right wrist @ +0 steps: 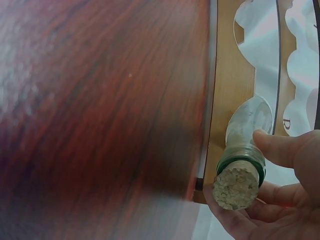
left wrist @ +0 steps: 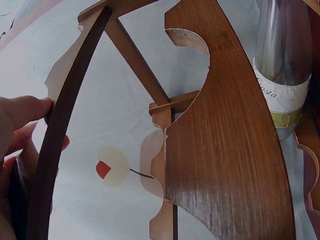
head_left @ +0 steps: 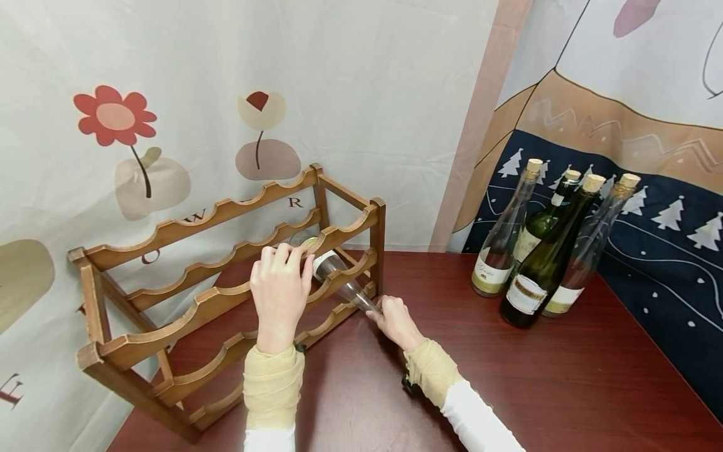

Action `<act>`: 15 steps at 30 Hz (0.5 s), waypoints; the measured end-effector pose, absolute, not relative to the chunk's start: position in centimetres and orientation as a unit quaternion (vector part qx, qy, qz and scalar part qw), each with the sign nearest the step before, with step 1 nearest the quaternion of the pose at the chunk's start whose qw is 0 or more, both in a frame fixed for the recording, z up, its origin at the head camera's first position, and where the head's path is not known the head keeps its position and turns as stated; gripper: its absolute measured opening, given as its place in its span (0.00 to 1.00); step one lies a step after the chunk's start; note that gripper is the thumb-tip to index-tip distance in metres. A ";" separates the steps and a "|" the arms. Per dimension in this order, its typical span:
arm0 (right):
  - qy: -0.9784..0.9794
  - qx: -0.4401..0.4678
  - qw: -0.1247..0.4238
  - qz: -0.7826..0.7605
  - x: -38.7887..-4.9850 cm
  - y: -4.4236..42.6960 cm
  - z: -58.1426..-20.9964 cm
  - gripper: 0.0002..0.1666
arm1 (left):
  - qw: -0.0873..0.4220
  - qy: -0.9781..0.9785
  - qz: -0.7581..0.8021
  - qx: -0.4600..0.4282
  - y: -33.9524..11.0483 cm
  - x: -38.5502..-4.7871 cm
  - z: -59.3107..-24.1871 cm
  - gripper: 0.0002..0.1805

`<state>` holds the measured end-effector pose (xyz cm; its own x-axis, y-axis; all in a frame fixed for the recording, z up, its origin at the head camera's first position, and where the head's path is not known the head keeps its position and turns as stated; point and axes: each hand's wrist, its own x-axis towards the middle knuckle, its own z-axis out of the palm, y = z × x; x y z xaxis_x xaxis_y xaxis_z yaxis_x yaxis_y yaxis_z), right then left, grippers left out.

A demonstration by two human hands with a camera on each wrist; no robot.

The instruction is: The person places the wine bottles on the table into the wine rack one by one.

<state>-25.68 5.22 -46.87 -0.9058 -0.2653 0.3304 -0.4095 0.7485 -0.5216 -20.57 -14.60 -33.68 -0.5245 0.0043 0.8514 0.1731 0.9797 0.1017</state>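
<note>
A wooden wine rack (head_left: 198, 314) with scalloped rails stands on the table. My left hand (head_left: 279, 289) grips its upper front rail, and in the left wrist view the fingers (left wrist: 30, 107) wrap around that rail. A clear glass wine bottle (head_left: 350, 290) with a white and green label lies on a lower tier of the rack, its neck sticking out of the front. The fingers of my right hand (head_left: 398, 321) hold the bottle by its neck. In the right wrist view the cork (right wrist: 236, 187) faces the camera, with thumb and fingers around the neck.
To the right, several corked wine bottles stand together on the dark red table (head_left: 440, 376), among them a dark green bottle (head_left: 545, 270) and a clear bottle (head_left: 503, 245). A printed cloth (head_left: 384, 94) hangs behind the rack. A dark patterned cloth (head_left: 666, 263) hangs behind the bottles.
</note>
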 end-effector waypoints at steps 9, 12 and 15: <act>-0.924 0.185 0.111 0.315 -25.7 5.3 -46.9 0.12 | 0.484 -0.869 -0.089 -0.051 -14.6 -20.6 -33.7 0.12; -0.926 0.178 0.101 0.317 -25.7 5.3 -46.8 0.12 | 0.484 -0.869 -0.089 -0.051 -14.6 -20.5 -33.7 0.12; -0.928 0.171 0.088 0.319 -25.7 5.4 -46.7 0.12 | 0.484 -0.869 -0.090 -0.051 -14.6 -20.5 -33.7 0.12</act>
